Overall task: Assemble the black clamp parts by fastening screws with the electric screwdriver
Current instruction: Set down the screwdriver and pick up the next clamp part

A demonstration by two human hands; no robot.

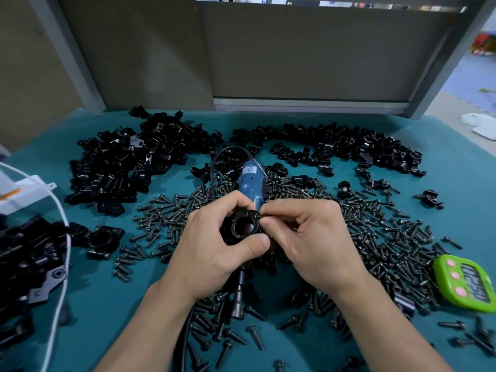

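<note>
**Black clamp steadied for its screw**

My left hand (214,242) grips the clamp (244,226), bore facing me, while my right hand (311,237) pinches what I take for a screw (261,214) against its ear. The electric screwdriver (251,181) lies just behind, handy among loose screws (375,237) on teal cloth (107,304).

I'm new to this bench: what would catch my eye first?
At the centre, the left hand grips a black clamp while the right hand pinches at its side. Beneath them a blue electric screwdriver lies among scattered screws on the teal table. A bright green timer sits far right.
</note>
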